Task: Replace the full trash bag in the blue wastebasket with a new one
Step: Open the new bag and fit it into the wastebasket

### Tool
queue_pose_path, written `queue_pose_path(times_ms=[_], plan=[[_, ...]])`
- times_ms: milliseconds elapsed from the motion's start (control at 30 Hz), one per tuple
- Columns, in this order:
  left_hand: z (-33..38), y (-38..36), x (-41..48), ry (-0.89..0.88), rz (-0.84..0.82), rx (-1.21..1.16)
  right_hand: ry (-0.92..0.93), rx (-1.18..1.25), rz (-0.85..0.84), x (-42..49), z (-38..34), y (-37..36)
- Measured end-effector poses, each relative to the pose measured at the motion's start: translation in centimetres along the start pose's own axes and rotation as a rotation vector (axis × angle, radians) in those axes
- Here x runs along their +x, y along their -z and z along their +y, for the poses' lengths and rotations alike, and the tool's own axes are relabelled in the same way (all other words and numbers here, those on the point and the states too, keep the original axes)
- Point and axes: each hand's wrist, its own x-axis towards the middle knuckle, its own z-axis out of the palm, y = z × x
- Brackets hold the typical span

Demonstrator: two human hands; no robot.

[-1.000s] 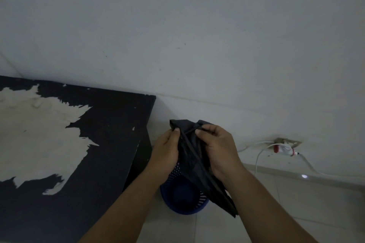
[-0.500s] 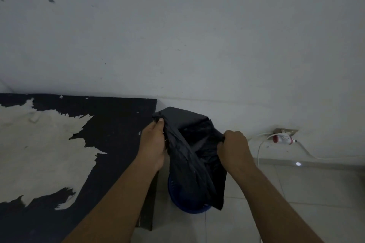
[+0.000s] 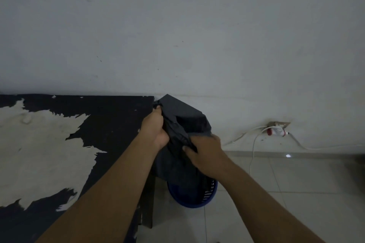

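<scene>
A black trash bag hangs in the air above the blue wastebasket, which stands on the tiled floor beside the table's right end. My left hand grips the bag's upper left edge. My right hand is closed on bunched plastic lower down, a little to the right. The bag's lower part drapes over the basket's opening and hides most of its inside. The basket's perforated wall shows on the right side.
A black table with a large peeled pale patch fills the left. A wall socket with a red-and-white plug and white cables sits low on the wall at the right. Pale floor tiles spread to the right of the basket.
My hands drew apart with the bag, then came closer again. My right hand has moved left and lower along the plastic. The bag now hangs further down over the basket.
</scene>
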Motion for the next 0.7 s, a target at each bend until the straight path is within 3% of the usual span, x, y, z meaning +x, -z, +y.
queue_pose_path(times_ms=[133,300,367,467,533,700], plan=[[0.4,0.2,0.2,-0.097,-0.069,0.003,-0.037,0.12,0.083,0.5,0.4,0.0],[-2.5,1.7,-1.2,-0.376,-0.169,0.707,-0.096,0.28,0.171,1.9,1.1,0.3],[-3.9,2.3,-1.7,-0.396,-0.306,0.861,-0.222,0.477,0.178,2.6,1.0,0.5],[-5.2,3.4,-1.9,-0.351,-0.597,0.905,-0.469,0.921,0.113,3.6,1.0,1.2],[-5.9,4.2,-1.3,-0.39,-0.669,1.017,-0.582,1.071,0.046,4.0,1.0,2.1],[-6.2,4.4,-0.2,-0.577,-0.479,1.037,-0.647,1.187,-0.059,4.5,1.1,3.6]])
